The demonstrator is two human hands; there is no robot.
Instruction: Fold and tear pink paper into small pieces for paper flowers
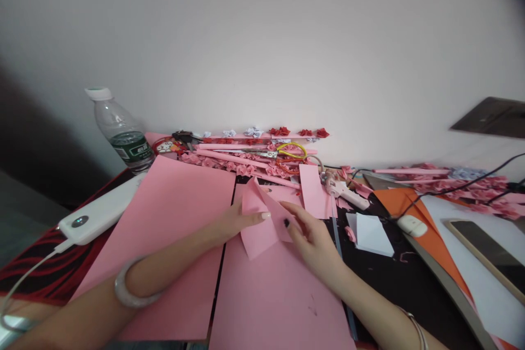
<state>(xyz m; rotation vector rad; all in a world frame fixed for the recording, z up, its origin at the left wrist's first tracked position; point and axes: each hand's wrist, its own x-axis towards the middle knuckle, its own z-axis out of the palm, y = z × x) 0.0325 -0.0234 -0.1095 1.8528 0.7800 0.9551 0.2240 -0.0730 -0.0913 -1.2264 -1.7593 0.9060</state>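
Note:
A small pink sheet of paper (257, 235), creased and partly folded, is held above a large pink sheet (283, 290). My left hand (235, 222) is closed on its left side, with the thumb lying across the front and the other fingers hidden behind. My right hand (314, 235) pinches the right edge between thumb and fingers. To the left lies another large pink sheet (188, 197), under my left forearm. A pink strip of paper (311, 191) and a pale pink glue gun (346, 194) lie just beyond my right hand.
Paper flowers (254, 132), pink paper rods (232, 158) and yellow-handled scissors (293, 149) lie along the wall. A bottle (127, 131) and white power bank (102, 213) stand left. White paper pieces (374, 235), a cable plug (412, 226) and a phone (488, 254) are right.

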